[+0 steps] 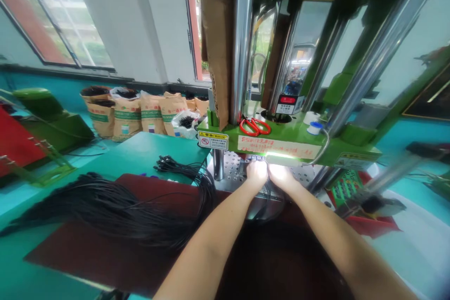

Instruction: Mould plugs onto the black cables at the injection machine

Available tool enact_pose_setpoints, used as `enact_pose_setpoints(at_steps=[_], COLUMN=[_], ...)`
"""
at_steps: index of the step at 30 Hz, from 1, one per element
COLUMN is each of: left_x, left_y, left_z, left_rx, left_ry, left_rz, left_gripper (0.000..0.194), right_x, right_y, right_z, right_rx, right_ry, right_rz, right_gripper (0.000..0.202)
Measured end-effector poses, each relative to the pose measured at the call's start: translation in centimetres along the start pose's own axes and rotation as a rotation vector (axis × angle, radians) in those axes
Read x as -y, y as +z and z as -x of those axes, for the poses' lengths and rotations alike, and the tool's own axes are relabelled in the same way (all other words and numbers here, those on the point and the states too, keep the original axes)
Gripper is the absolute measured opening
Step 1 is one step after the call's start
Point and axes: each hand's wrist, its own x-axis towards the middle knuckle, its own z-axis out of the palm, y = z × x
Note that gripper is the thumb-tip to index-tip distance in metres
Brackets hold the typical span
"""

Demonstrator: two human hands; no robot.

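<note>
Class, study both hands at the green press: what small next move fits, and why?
Perhaps gently straighten the black cables: they trail from between the left hand and right hand, close together just below the green press's crossbeam, and how the cable ends lie cannot be seen.

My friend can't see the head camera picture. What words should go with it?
A person's left hand and right hand reach side by side under a green machine with shiny metal columns. Red-handled scissors sit on the machine, and a bundle of black cables lies to the left.
</note>
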Motion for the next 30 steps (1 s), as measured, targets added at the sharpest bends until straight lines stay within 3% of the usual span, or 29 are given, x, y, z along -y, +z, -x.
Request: enact_pose_setpoints(at_steps=[7,13,18,30], left_x=[0.2,-0.4,0.6,2.1], left_y=[0.8,0.0,-0.4,-1.8], left_z=[-0.5,-1.0,0.0,1.0], left_rx=[-0.016,-0.062,-0.102,-0.096], left_ry=[0.025,0.079,0.198,0.286], left_rz=[-0.041,-0.091,-0.134,-0.361], left_gripper=[0.014,0.015,0.024,0.028], right_x=[0.0,-1.2,-2.6,-1.2], right_y=[0.5,0.2,0.3,0.6], right_z=[-0.5,-0.3,0.9,0.0], right_rx=[0.027,0.024,0.021,0.037], right_ry=[0.048,0.107,0.185,0.175], right_rz=[-0.013,-0.012,0.005,0.039], right_gripper=[0.026,0.031,0.032,0.031])
